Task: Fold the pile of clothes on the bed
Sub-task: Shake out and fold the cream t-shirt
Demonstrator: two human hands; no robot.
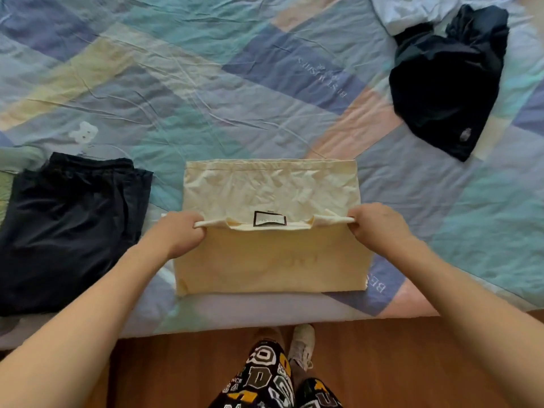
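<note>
At the bed's [235, 313] near edge, the left hand [182, 234] and right hand [375, 223] each pinch a shoulder of the cream T-shirt [270, 260]. Keep corners level, lay collar onto far hem squarely. Beyond: folded dark trousers [67, 231], crumpled navy garment [444, 83].

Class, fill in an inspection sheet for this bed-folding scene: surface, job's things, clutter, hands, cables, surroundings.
Surface: patchwork bedspread, wrinkled.
Job's things: cream shirt being folded at the near edge; dark trousers folded at left; dark garment crumpled at far right, pale garment behind it.
Clutter: nothing seen.
Hands: left hand and right hand each pinch the shirt's collar edge.
Cables: nothing seen.
Surroundings: wooden floor.
</note>
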